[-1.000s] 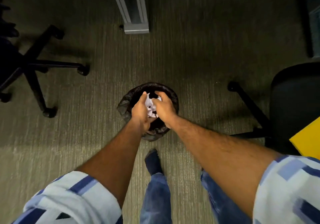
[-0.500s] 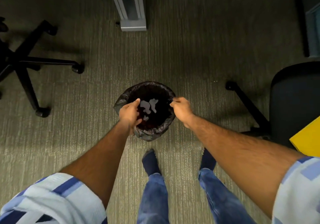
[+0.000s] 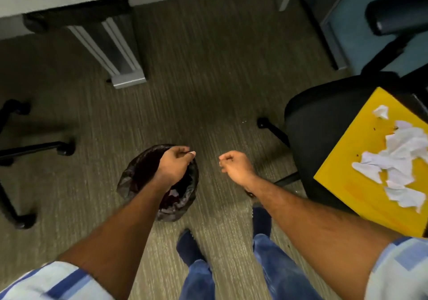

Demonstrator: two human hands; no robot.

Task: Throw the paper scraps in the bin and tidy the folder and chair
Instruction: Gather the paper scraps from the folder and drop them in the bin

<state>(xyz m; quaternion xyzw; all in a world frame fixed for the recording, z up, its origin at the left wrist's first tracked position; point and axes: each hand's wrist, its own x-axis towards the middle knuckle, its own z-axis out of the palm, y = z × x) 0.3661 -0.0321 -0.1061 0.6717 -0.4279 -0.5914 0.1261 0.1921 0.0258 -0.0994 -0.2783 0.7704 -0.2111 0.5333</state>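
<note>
A small bin (image 3: 136, 174) lined with a black bag stands on the carpet in front of my feet, with a few pale scraps at its bottom. My left hand (image 3: 173, 164) hovers over the bin's right rim, fingers curled shut and empty. My right hand (image 3: 235, 165) is to the right of the bin over the carpet, also curled shut with nothing in it. A yellow folder (image 3: 361, 184) lies on the black chair (image 3: 317, 123) at the right, with several torn white paper scraps (image 3: 398, 158) on top.
A grey desk leg (image 3: 120, 52) stands on the carpet beyond the bin, under a white desk edge. Another chair's wheeled base (image 3: 27, 149) is at the left. A blue partition and a chair armrest (image 3: 393, 12) are at the upper right.
The paper scraps dropped from both hands into the bin. Both hands have lifted and shifted right, away from the rim. The view tilted up and right, revealing the folder with scraps.
</note>
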